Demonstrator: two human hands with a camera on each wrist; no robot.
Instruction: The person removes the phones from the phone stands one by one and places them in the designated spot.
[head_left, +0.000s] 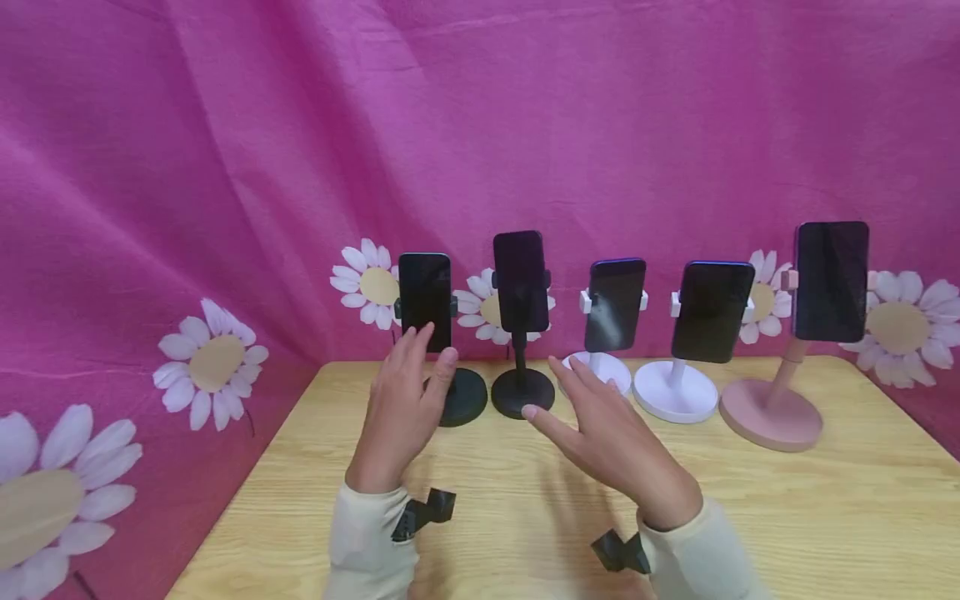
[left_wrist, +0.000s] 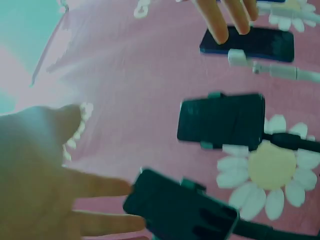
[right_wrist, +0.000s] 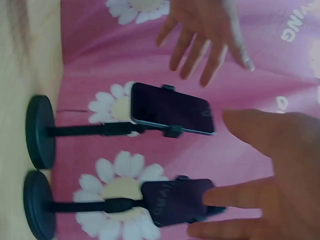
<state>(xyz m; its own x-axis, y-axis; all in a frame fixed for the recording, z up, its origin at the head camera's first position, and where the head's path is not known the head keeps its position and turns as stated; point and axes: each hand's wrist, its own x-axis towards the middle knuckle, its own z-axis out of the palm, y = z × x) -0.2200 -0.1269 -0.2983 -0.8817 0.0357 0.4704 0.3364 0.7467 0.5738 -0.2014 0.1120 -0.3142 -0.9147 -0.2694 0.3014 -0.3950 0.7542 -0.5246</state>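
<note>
My left hand [head_left: 401,408] is raised with fingers extended, in front of the leftmost phone [head_left: 424,287], its fingertips overlapping the screen's lower part in the head view. That phone is clamped in a black stand [head_left: 467,400]. Beside it, a second dark phone [head_left: 521,283] sits in another black stand [head_left: 522,398]. My right hand [head_left: 618,429] hovers over the table, fingers extended and thumb spread toward the second stand's base. Behind its fingertips stands a white phone stand [head_left: 606,367] holding a third phone [head_left: 615,308]. Both hands hold nothing.
Farther right, another white stand [head_left: 675,400] bears a phone [head_left: 712,312], and a taller pink stand [head_left: 772,417] bears one more phone [head_left: 831,282]. All stand along the back of the wooden table [head_left: 480,542]. A pink cloth [head_left: 600,125] with daisies hangs behind.
</note>
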